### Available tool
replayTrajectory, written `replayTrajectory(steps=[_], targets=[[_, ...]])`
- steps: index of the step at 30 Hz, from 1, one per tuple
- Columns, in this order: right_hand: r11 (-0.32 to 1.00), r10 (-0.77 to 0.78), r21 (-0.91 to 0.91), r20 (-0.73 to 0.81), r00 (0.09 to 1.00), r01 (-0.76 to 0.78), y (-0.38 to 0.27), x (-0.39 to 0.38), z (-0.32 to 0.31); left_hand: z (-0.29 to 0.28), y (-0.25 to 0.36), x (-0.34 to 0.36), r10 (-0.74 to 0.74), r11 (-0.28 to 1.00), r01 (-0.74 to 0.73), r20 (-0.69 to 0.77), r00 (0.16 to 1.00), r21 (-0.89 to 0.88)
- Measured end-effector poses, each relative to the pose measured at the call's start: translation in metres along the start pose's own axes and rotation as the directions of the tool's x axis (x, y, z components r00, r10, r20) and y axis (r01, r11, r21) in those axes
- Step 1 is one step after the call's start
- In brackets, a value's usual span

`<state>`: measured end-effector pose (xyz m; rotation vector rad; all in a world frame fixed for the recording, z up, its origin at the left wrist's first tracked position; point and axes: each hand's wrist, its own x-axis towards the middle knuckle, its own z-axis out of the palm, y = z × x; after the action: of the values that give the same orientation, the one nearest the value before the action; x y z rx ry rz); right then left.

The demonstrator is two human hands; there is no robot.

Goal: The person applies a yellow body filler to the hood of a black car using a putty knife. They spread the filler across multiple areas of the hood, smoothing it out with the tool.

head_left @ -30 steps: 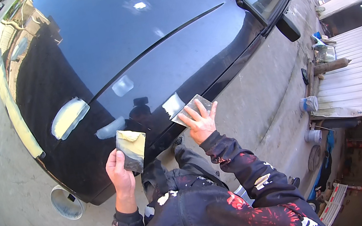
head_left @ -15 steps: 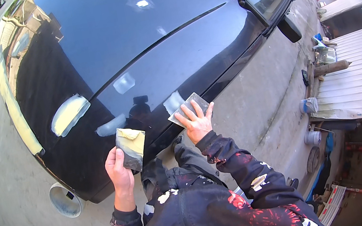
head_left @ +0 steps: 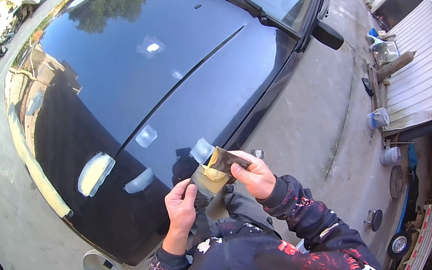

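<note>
My left hand (head_left: 181, 207) grips a flat plate (head_left: 206, 193) by its edge. A lump of yellow putty (head_left: 213, 174) sits on that plate. Between the thumb and fingers of my right hand (head_left: 256, 175) is a dark, thin putty spreader (head_left: 225, 160), its edge at the putty. Both hands are close together over the near edge of a dark car's hood (head_left: 187, 105). Just beyond the spreader is a pale grey patch (head_left: 202, 150) on the paint. Farther left are a yellow filler patch (head_left: 97, 174) with a whitish rim and a grey patch (head_left: 139, 181).
A side mirror (head_left: 328, 35) juts out at the car's right. A white bucket (head_left: 102, 268) stands on the concrete by the front corner. Along the right are several pails, a corrugated white sheet (head_left: 418, 70) and a small wheel (head_left: 400, 245). Yellow filler (head_left: 36, 166) lines the car's front edge.
My right hand has lifted the spreader off the grey patch and brought it to the putty on the plate. My left hand has moved right with the plate. The view has shifted.
</note>
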<state>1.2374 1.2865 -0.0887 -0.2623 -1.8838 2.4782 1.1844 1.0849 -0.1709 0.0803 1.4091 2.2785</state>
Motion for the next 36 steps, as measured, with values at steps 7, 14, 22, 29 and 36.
replayTrajectory(steps=[7, 14, 22, 29, 36], targets=[[0.716, -0.013, -0.698, 0.007, 1.000, 0.014, -0.028, -0.006, -0.060, 0.054, 0.015, 0.020, 0.090, 0.994, -0.096, -0.105, 0.990, -0.057], [0.166, -0.702, -0.853, 0.250, 0.667, 0.495, -0.060, 0.008, -0.109, 0.145, 0.007, 0.042, 0.284, 0.955, -0.252, -0.247, 0.926, 0.155], [0.020, -0.651, -0.837, 0.404, 0.643, 0.546, -0.073, 0.023, -0.118, 0.194, -0.004, 0.045, 0.421, 0.891, -0.325, -0.306, 0.854, 0.318], [0.016, -0.518, -0.802, 0.504, 0.691, 0.598, -0.059, 0.071, -0.108, 0.143, 0.017, 0.078, 0.560, 0.828, -0.449, -0.517, 0.647, 0.335], [-0.070, -0.449, -0.818, 0.537, 0.714, 0.571, -0.015, 0.233, -0.114, 0.078, 0.009, 0.061, 0.511, 0.858, -0.376, -0.656, 0.555, 0.350]])
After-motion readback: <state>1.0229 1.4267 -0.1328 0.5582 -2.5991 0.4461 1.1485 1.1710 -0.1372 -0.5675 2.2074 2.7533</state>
